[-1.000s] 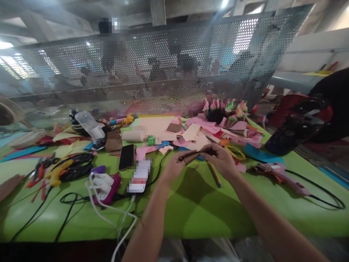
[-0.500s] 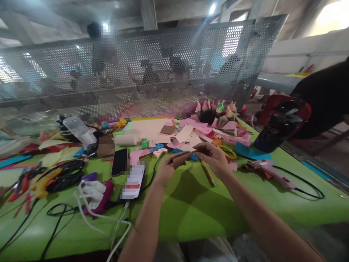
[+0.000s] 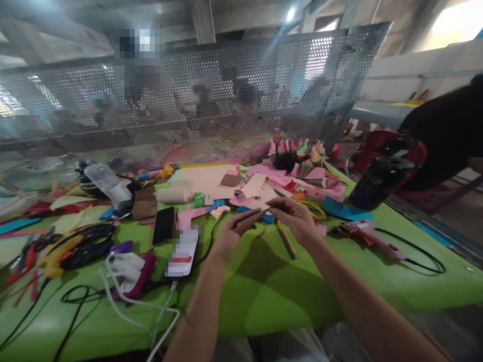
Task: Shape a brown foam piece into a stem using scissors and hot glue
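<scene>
My left hand point(image 3: 237, 227) and my right hand point(image 3: 293, 216) meet above the green table, fingertips almost touching. Each has its fingers pressed together in a pinch. Whatever lies between them is too small or hidden to name. Just below my right hand is a yellow pencil point(image 3: 287, 240), flat on the table. Behind the fingertips a bit of blue paper point(image 3: 268, 218) shows. Pink and cream paper scraps point(image 3: 254, 186) spread farther back. Right of my right hand lies a pink glue gun point(image 3: 377, 240) with a black cord.
Two phones, a dark one point(image 3: 164, 226) and a lit one point(image 3: 183, 254), lie left, beside a magenta power strip point(image 3: 142, 276) with white cables. A yellow glue gun point(image 3: 53, 257) is farther left. Paper cones point(image 3: 281, 153) stand before a perforated metal screen point(image 3: 226, 110). A dark bottle point(image 3: 377, 181) stands right.
The view has shifted slightly, so the table's things sit a little farther left. Both hands keep nearly the same pinched pose.
</scene>
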